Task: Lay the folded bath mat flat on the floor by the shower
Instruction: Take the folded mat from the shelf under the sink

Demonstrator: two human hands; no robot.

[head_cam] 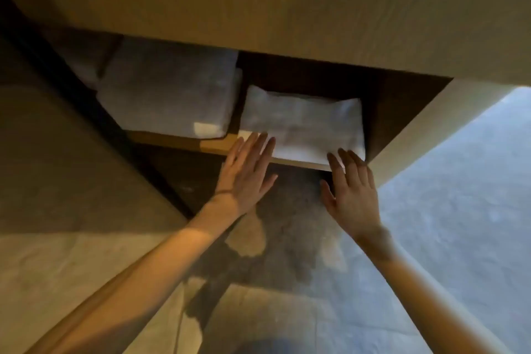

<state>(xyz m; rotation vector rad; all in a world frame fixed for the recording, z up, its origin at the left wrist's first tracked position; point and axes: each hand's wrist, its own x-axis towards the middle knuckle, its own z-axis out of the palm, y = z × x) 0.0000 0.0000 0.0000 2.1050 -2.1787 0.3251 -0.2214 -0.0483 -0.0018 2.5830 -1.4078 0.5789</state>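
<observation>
Folded white terry bath mat [301, 123] on wooden shelf [218, 146], long axis crosswise, just ahead. Left hand [247, 172], right hand [353, 190] flat-open, empty, at near edge, equally close.

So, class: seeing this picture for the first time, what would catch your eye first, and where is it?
Two bare hands reach in from below, the left hand and right hand, fingers spread at the front edge of a folded white bath mat. It lies on a wooden shelf, with a thicker stack of folded towels to its left.

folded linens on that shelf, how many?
2. A grey stack on the left of the shelf; a white bath mat on the right, both hands at its front edge. More may hide in shadow far left.
</observation>
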